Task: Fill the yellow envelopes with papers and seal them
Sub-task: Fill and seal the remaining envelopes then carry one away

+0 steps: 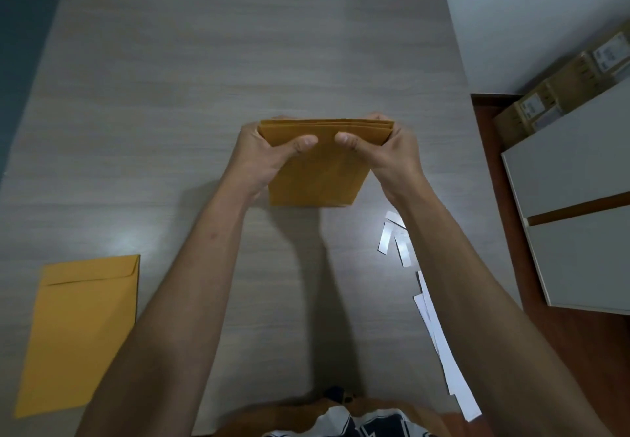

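Observation:
A small stack of yellow envelopes stands upright on its lower edge in the middle of the grey table. My left hand grips its upper left corner, thumb on the near face. My right hand grips the upper right corner the same way. Several layered edges show along the top of the stack. One more yellow envelope lies flat at the near left, flap side up. White papers lie at the near right, partly hidden under my right forearm.
Narrow white peel-off strips lie scattered on the table just right of the stack. Beyond the table's right edge stand white cabinets and cardboard boxes on a dark wooden floor.

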Demonstrator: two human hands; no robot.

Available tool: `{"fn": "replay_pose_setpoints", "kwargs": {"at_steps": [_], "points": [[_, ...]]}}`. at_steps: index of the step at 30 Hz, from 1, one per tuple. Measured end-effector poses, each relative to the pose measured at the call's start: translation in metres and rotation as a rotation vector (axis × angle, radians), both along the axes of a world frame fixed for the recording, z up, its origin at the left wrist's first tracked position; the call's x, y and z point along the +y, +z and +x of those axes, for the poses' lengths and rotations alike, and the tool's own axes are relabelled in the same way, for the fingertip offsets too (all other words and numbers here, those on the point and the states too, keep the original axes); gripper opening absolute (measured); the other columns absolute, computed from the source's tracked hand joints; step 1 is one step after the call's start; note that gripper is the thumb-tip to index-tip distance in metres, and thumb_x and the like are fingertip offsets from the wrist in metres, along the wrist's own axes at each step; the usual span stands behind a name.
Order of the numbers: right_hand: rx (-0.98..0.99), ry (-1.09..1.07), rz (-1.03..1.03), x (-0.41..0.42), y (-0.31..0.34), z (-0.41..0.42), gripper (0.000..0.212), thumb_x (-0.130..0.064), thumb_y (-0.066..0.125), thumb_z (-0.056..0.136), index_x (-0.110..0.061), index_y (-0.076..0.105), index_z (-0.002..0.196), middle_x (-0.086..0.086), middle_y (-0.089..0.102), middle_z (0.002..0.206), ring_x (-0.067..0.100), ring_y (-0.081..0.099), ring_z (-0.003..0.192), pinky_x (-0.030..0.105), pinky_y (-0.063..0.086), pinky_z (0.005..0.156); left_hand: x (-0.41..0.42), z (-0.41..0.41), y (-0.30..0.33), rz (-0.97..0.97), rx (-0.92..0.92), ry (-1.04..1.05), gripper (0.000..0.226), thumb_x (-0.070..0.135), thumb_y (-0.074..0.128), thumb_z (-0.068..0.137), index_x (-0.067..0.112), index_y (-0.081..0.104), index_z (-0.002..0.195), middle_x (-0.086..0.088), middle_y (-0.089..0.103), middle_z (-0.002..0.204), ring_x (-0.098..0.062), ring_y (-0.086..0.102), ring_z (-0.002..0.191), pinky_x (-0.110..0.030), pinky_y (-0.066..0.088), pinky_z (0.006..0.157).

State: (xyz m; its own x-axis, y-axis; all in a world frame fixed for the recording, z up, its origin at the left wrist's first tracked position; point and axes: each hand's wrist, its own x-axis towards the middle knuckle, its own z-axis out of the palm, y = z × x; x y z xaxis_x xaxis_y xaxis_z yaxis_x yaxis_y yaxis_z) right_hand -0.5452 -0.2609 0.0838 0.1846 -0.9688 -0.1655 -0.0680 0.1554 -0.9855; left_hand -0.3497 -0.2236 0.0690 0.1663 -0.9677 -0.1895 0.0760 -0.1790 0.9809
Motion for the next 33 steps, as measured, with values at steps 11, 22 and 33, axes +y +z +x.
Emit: {"fn": "replay_pose_setpoints", "kwargs": {"at_steps": [11, 22, 33], "points": [[-0.039, 0.028, -0.022, 0.006, -0.016, -0.002, 0.018, -0.009, 0.08, 0.077, -0.016, 0.064, 0.082, -0.011, 0.066, 0.074, 0.003, 0.06, 0.069, 0.017, 0.046, 0.061, 0.004, -0.004, -0.008, -0.028, -0.013, -0.066, 0.012, 0.011, 0.078, 0.079, 0.017, 0.072, 0.088, 0.011, 0.074, 0.079, -0.005, 0.067, 0.08, -0.021, 0.053, 0.071], [0.023, -0.033, 0.018, -0.002, -0.015, 0.006, 0.014, -0.013, 0.08, 0.078, -0.011, 0.07, 0.088, -0.003, 0.071, 0.081, 0.006, 0.069, 0.073, 0.019, 0.051, 0.064, -0.008, -0.01, -0.01, -0.024, -0.032, 0.106, 0.014, 0.012, 0.083, 0.074, 0.018, 0.073, 0.08, 0.012, 0.074, 0.074, -0.009, 0.072, 0.077, -0.026, 0.057, 0.071], [-0.091, -0.14, 0.308, -0.005, -0.018, 0.006, 0.034, -0.013, 0.087, 0.07, -0.001, 0.072, 0.098, 0.012, 0.076, 0.092, 0.026, 0.074, 0.083, 0.036, 0.06, 0.072, -0.009, 0.0, -0.015, 0.071, 0.034, 0.056, 0.021, 0.017, 0.081, 0.077, 0.01, 0.072, 0.095, -0.007, 0.075, 0.095, -0.022, 0.074, 0.088, -0.033, 0.059, 0.072]]}}
